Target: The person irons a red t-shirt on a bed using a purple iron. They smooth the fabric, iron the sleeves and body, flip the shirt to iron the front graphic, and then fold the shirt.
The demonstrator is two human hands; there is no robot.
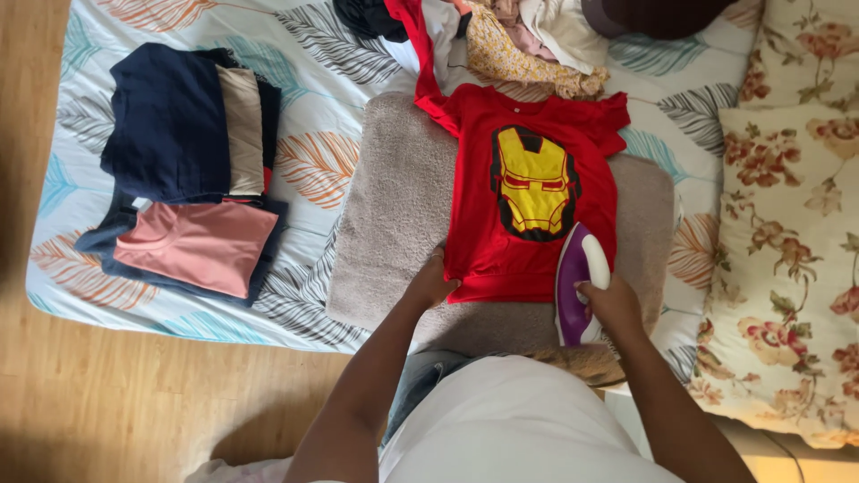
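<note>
Seen from above, kneeling at the edge of a mattress [322,67] with a leaf-patterned sheet. Red T-shirt [535,192] with a yellow and black mask print, spread flat, face up, on a grey-beige towel [389,206] laid over the sheet, collar away from the body, hem nearest. Left hand [432,282] pressed on the shirt's lower left corner, where hem meets towel, grip together on the fabric edge, pinning or pinching it; which of the two, cannot tell. Right hand [610,304] clamped around the handle of a purple and white iron [580,284], grip closed on it, the iron's tip lying over the shirt's lower right part, its rear toward the body. To the left on the sheet, well apart from the towel, a stack of folded clothes [183,161]: navy, beige and pink pieces. Beyond the shirt's collar, a loose heap of unfolded garments [523,40], one red piece touching the shirt's shoulder. On the right, floral pillows [787,241] beside the towel. Wooden floor [134,402] at the near left.
</note>
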